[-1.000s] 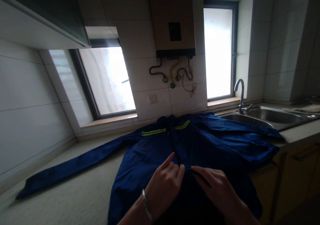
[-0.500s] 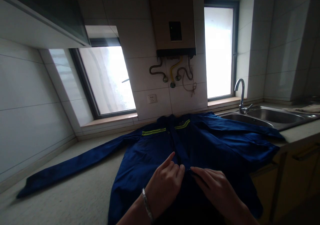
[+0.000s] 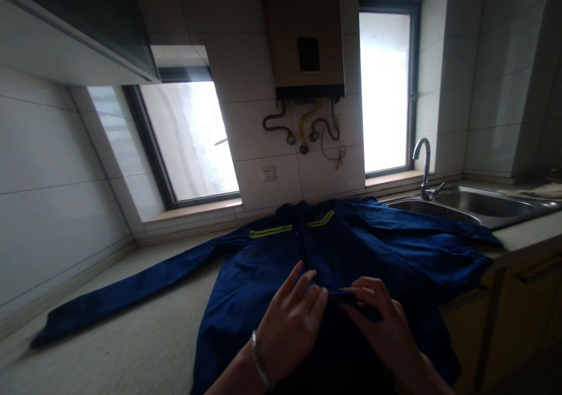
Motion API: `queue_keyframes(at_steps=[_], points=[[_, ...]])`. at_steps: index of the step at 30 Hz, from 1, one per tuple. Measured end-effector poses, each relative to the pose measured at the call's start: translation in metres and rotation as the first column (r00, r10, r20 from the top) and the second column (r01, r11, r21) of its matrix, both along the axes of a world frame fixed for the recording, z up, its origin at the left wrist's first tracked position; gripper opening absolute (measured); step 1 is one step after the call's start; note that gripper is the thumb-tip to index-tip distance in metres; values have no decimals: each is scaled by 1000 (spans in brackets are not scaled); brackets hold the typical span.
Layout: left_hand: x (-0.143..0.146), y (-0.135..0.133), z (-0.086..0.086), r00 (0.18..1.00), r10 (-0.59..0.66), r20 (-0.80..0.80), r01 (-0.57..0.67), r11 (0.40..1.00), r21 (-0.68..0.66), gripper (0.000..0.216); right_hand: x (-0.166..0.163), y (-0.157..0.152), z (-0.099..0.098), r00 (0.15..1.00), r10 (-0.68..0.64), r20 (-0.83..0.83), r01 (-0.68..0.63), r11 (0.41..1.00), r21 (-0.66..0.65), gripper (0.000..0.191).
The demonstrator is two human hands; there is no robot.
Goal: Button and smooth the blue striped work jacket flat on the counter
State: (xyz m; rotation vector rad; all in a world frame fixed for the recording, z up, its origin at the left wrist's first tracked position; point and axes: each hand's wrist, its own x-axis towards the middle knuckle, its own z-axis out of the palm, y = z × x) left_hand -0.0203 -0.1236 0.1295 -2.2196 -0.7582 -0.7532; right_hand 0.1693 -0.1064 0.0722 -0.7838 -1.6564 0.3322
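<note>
A dark blue work jacket (image 3: 246, 289) with yellow-green chest stripes lies spread out, front up, its collar toward the wall. My left hand (image 3: 294, 313), a silver bracelet at its wrist, is closed at the lower middle of the jacket's front opening. Its index finger stretches forward while the other fingers curl at the cloth; the thumb's tip is hidden. Just to the right, my right hand (image 3: 381, 319) pinches the front edge of the jacket between thumb and fingers. A small shiny spot, perhaps a fastener, shows between the two hands.
The jacket rests on a pale countertop (image 3: 144, 330), one sleeve reaching left, the other toward a steel double sink (image 3: 487, 202) with a tap (image 3: 424, 167). A water heater (image 3: 307, 38) hangs on the tiled wall. An overhead cabinet (image 3: 79, 26) juts in at upper left.
My right hand has lifted slightly and its fingers have bent more, raising the jacket's edge. My left hand has shifted a little right, with its fingers spread somewhat more.
</note>
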Motion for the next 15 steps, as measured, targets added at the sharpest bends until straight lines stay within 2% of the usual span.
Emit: queue_keyframes(at_steps=[3,6,12,15], points=[[1,1,-1,1000,11,25,-11,999,-31,20,-2,-1,0,997,59,-46,-62,996,-66,15],[2,1,-4,1000,4,24,-4,1000,-30,20,-3,1,-2,999,46,2,-46,999,22,9],[2,-2,-8,999,-47,20,46,997,61,28,-2,6,-5,997,-35,62,22,979,202,18],[0,-2,-12,998,-68,12,67,996,66,29,-1,6,-7,995,-48,90,23,964,264,20]])
